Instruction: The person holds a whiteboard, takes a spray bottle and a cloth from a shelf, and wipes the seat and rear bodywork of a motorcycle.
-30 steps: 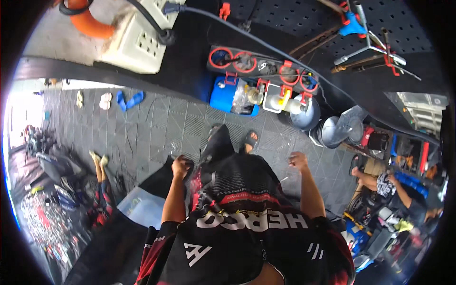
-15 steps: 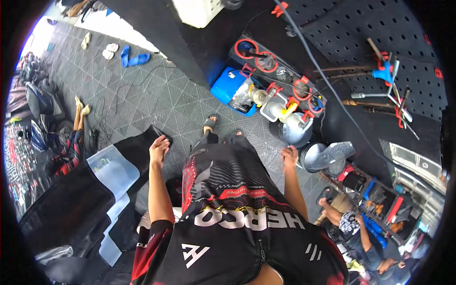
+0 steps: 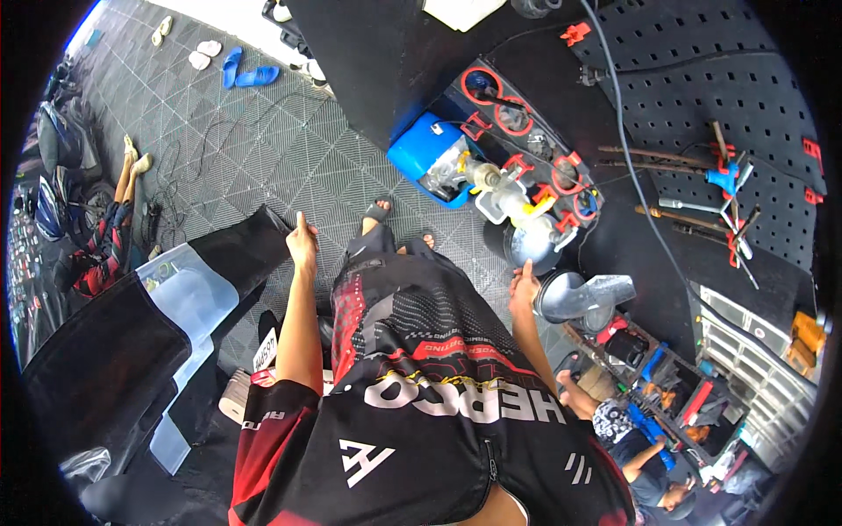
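My left hand [image 3: 302,241] is out in front of me at the left, one finger stretched up and the others loosely curled, with nothing visible in it. Just beside it ends the pointed corner of a long black sheet-like cover [image 3: 237,241]; whether they touch is unclear. A translucent bluish plastic sheet [image 3: 189,289] lies across this cover. On the other side, my right hand [image 3: 524,287] hangs with its fingers slightly bent and apart, and appears to hold nothing. Right by it is a round silvery container [image 3: 561,295] with an angled metal piece [image 3: 610,289].
A blue tub [image 3: 417,158] and a black rack with red-rimmed holders [image 3: 513,114] stand ahead. Tools hang on a black pegboard [image 3: 693,70] at the right. Blue slippers [image 3: 254,77] lie on the tiled floor [image 3: 289,149]. One person [image 3: 649,456] sits at lower right.
My view has shifted, and the floor slippers now appear higher. The left hand has risen in the picture with one finger straightened. My right hand appears nearer the silvery container.
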Available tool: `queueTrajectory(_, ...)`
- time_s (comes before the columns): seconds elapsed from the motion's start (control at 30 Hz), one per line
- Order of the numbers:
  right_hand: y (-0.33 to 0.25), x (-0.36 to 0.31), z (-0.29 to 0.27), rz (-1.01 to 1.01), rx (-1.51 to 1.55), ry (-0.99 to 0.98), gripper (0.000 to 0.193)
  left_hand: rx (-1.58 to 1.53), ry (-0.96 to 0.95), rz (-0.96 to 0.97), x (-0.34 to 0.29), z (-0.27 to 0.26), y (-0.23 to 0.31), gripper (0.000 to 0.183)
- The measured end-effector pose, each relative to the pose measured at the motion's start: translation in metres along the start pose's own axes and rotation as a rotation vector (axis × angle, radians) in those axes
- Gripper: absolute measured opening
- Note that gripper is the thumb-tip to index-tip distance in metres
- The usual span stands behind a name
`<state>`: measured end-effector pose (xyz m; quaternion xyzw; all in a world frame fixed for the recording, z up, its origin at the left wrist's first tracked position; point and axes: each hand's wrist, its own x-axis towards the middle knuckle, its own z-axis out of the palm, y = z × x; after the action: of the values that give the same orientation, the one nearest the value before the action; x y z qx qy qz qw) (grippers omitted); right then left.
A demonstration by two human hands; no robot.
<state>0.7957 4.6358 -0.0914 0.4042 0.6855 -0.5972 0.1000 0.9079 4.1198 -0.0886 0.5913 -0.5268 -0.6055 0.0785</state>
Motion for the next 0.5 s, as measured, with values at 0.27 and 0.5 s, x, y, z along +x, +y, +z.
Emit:
queueTrajectory(0.27,-0.027,-0.007,0.031,-0.027,-0.045,-0.081,0.051,0.025,-0.007,-0.03,-0.005,-0.022,-0.024,0.061)
queueTrajectory(0.5,-0.042,0.0,0.047,-0.073,-0.014,-0.097,0.05,0.049,-0.008,-0.022,-0.013,-0.034,-0.032,0.061)
